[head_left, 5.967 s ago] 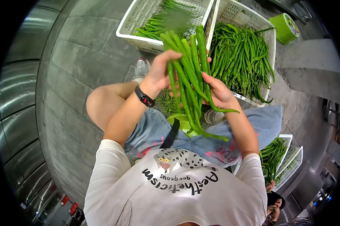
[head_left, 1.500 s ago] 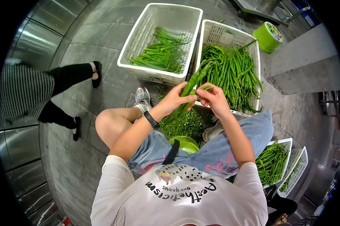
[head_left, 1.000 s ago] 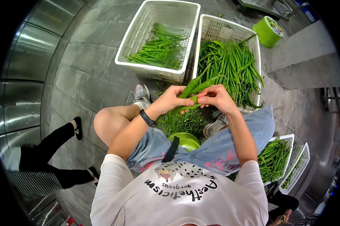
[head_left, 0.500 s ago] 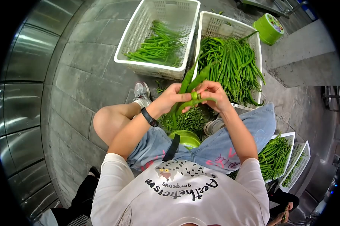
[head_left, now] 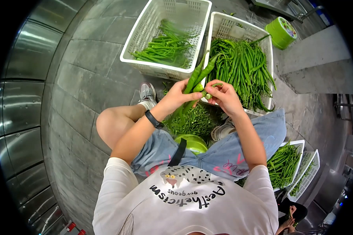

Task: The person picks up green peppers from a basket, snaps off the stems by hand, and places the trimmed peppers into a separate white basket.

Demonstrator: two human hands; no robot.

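Several long, glossy green peppers are gripped in the left hand, their far ends slanted forward. A thin, curved green stem is pinched between the fingertips of the right hand, just beside the bunch; whether it is joined to a pepper cannot be told. Both hands are raised above a loose pile of short green trimmings on the floor.

A broad stretch of grey tiled floor is spread out to the left of the hands, bounded farther off by shiny metal panels. Forward, the room is edged by two white perforated plastic crates: one ahead and to the left, thinly filled with peppers, and one ahead and to the right, heaped with them, its near corner partly covered by the right hand.

Below the hands, a bright green round plastic object is seen between the thighs. Farther right, a lime-green tub is placed beside a grey concrete block. Behind and to the right, more white crates are set near a seated person.
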